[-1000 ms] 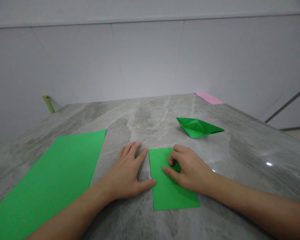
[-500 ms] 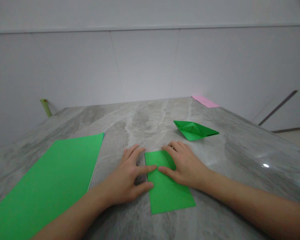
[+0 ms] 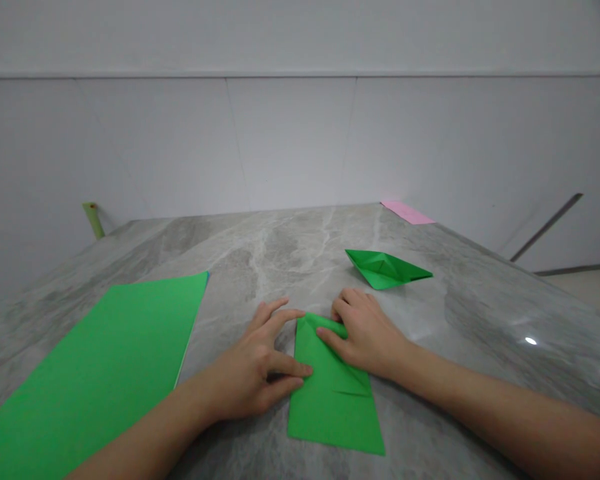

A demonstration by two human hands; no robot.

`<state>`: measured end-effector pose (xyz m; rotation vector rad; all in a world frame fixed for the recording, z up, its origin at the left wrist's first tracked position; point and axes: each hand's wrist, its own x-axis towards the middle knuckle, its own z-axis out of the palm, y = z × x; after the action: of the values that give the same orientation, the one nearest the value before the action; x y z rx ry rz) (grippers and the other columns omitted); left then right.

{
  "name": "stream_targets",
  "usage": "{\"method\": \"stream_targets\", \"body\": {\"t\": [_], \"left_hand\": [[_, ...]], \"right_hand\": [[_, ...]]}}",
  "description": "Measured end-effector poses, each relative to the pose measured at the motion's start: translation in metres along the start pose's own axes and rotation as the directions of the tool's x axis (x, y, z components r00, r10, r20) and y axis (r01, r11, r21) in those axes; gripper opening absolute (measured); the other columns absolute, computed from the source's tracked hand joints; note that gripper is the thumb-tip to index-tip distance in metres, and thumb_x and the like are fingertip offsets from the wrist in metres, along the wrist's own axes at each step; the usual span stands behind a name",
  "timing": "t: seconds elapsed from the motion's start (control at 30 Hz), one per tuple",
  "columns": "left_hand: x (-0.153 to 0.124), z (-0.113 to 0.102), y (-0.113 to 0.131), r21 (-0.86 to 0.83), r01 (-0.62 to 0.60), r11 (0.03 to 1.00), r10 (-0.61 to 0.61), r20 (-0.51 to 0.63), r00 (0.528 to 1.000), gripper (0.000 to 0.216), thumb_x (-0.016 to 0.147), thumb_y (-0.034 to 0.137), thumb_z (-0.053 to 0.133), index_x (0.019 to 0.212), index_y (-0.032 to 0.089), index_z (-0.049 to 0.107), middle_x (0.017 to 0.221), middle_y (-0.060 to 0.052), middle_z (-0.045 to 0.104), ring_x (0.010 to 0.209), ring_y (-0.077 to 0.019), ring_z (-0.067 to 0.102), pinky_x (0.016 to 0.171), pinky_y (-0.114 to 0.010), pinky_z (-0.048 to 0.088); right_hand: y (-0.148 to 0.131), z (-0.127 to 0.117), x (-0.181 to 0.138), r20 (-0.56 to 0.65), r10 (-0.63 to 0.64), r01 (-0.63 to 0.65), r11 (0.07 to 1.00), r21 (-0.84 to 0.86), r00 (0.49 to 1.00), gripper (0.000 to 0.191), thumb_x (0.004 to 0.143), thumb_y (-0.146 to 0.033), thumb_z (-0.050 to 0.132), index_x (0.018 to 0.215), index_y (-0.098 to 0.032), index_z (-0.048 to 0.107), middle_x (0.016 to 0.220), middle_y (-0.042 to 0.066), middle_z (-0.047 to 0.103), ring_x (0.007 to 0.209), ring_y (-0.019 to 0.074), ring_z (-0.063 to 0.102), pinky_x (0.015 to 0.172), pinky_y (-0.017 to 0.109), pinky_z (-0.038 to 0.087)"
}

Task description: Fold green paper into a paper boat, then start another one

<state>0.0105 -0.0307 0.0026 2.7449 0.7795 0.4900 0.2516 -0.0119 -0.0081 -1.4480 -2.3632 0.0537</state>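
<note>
A folded green paper lies on the grey marble table in front of me. My left hand rests at its left edge, fingers spread, with thumb and forefinger pressing on the paper. My right hand is curled over the paper's far end, where its fingers bend the top right corner down into a slanted flap. A finished green paper boat sits on the table beyond my right hand.
A large flat green sheet lies to the left, with a blue edge showing under it. A pink sheet lies at the far right corner. A green tube leans at the far left against the white wall.
My right hand has curled and folded the paper's top right corner down. The paper has shifted and turned slightly. My left hand has stayed at its left edge.
</note>
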Motion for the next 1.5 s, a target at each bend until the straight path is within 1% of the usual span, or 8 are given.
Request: {"method": "stream_targets", "body": {"t": [0.13, 0.4, 0.63, 0.9, 1.03, 1.1, 1.23, 1.5], "left_hand": [[0.001, 0.000, 0.000, 0.007, -0.008, 1.000, 0.009, -0.026, 1.000, 0.021, 0.088, 0.021, 0.067, 0.102, 0.032, 0.078, 0.152, -0.009, 0.028, 0.143, -0.0434, 0.018, 0.109, -0.068, 0.030], [-0.001, 0.005, 0.001, -0.043, 0.027, 0.999, -0.033, -0.145, 0.989, 0.024, 0.088, 0.018, 0.066, 0.104, 0.033, 0.077, 0.156, -0.008, 0.018, 0.143, -0.0405, 0.023, 0.110, -0.063, 0.032], [0.011, 0.008, -0.005, -0.318, -0.030, 0.948, -0.063, -0.279, 0.958, 0.023, 0.090, 0.021, 0.066, 0.111, 0.027, 0.075, 0.110, -0.008, 0.072, 0.111, -0.0251, 0.062, 0.100, -0.048, 0.048], [0.002, -0.014, 0.001, 0.078, -0.245, 0.966, 0.251, -0.489, 0.835, 0.035, 0.089, 0.005, 0.057, 0.117, 0.022, 0.068, 0.124, -0.009, 0.070, 0.110, -0.0232, 0.062, 0.105, -0.047, 0.041], [0.002, -0.010, 0.010, -0.258, 0.014, 0.966, -0.162, -0.562, 0.811, 0.022, 0.095, 0.030, 0.058, 0.101, 0.022, 0.077, 0.127, -0.012, 0.066, 0.112, -0.0286, 0.060, 0.095, -0.044, 0.047], [0.006, -0.002, 0.012, -0.710, 0.122, 0.693, -0.454, -0.299, 0.840, 0.041, 0.102, 0.043, 0.041, 0.105, 0.019, 0.075, 0.108, -0.012, 0.073, 0.093, -0.0246, 0.068, 0.081, -0.038, 0.054], [0.014, 0.015, 0.010, -0.993, 0.098, 0.069, -0.468, 0.055, 0.882, 0.054, 0.093, 0.060, 0.051, 0.114, 0.014, 0.069, 0.093, -0.012, 0.075, 0.082, -0.0255, 0.073, 0.073, -0.037, 0.057], [0.017, 0.017, 0.006, -0.990, 0.125, 0.064, -0.572, 0.066, 0.818, 0.031, 0.082, 0.031, 0.077, 0.105, 0.015, 0.064, 0.100, -0.009, 0.076, 0.091, -0.0236, 0.074, 0.083, -0.035, 0.057]], "right_hand": [[0.001, -0.001, 0.000, 0.024, 0.013, -0.021, 0.943, 0.332, 1.000, 0.011, 0.081, -0.021, 0.064, 0.091, -0.018, 0.060, 0.075, 0.002, 0.063, 0.075, 0.0204, 0.059, 0.073, 0.036, 0.044], [0.008, -0.001, -0.006, -0.013, 0.155, -0.082, 0.586, 0.806, 0.988, 0.044, 0.080, -0.019, 0.065, 0.122, -0.022, 0.050, 0.083, -0.001, 0.062, 0.072, 0.0161, 0.059, 0.065, 0.030, 0.047], [0.009, -0.006, -0.008, -0.036, 0.223, -0.018, 0.236, 0.972, 0.974, 0.051, 0.083, -0.029, 0.073, 0.125, -0.029, 0.046, 0.078, -0.004, 0.062, 0.064, 0.0132, 0.059, 0.056, 0.024, 0.047], [0.012, -0.012, -0.010, -0.470, -0.176, 0.461, 0.650, 0.605, 0.865, 0.024, 0.086, -0.025, 0.071, 0.110, -0.029, 0.070, 0.095, 0.005, 0.075, 0.094, 0.0242, 0.062, 0.088, 0.044, 0.050], [0.010, -0.025, -0.010, -0.601, -0.261, 0.535, 0.776, 0.335, 0.755, 0.025, 0.088, -0.014, 0.063, 0.096, -0.034, 0.077, 0.118, 0.005, 0.071, 0.107, 0.0280, 0.057, 0.091, 0.052, 0.046], [0.010, -0.028, -0.010, -0.625, -0.238, 0.489, 0.831, 0.264, 0.743, 0.032, 0.086, -0.010, 0.061, 0.091, -0.036, 0.078, 0.131, 0.003, 0.063, 0.115, 0.0302, 0.051, 0.094, 0.055, 0.044], [0.011, -0.025, -0.011, -0.605, -0.247, 0.452, 0.867, 0.212, 0.757, 0.034, 0.083, -0.008, 0.062, 0.083, -0.037, 0.079, 0.149, -0.003, 0.044, 0.126, 0.0332, 0.043, 0.102, 0.060, 0.037], [0.013, -0.013, -0.013, -0.508, -0.158, 0.371, 0.859, 0.352, 0.847, 0.069, 0.090, -0.007, 0.050, 0.151, -0.035, 0.036, 0.155, 0.010, 0.036, 0.139, 0.0276, 0.041, 0.104, 0.049, 0.046]]}}
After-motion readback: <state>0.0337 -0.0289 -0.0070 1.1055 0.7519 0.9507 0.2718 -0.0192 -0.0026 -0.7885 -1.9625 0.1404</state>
